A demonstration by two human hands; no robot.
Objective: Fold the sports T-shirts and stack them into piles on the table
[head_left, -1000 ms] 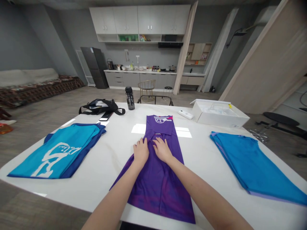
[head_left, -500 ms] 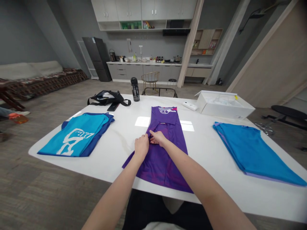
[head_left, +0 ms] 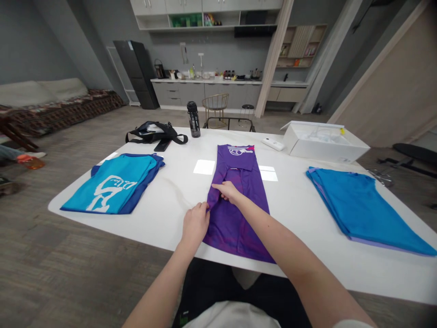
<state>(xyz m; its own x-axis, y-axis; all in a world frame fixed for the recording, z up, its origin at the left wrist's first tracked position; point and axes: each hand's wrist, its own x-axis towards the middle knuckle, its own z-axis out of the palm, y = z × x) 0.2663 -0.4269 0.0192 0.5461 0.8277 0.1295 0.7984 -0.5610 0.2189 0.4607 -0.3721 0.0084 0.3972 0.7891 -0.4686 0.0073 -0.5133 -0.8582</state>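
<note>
A purple T-shirt (head_left: 241, 227) lies folded into a long strip on the white table, its white print at the far end. My left hand (head_left: 197, 223) is closed on the shirt's left edge, fingertips pinching the cloth. Farther up that same edge, my right hand (head_left: 228, 192) rests on the fabric with its index finger stretched out to the left. Its other fingers curl underneath and are partly hidden.
Left on the table (head_left: 174, 225) are folded blue shirts (head_left: 118, 184); more folded blue clothing (head_left: 365, 209) lies right. Toward the back stand a black bag (head_left: 155, 132), a phone (head_left: 162, 145), a bottle (head_left: 194, 120), a white remote-like object (head_left: 273, 144) and a white box (head_left: 326, 146).
My left hand has slid toward me and left along the shirt's edge, and the flap sticking out there has come in. My right hand stays near the same spot, index finger now extended.
</note>
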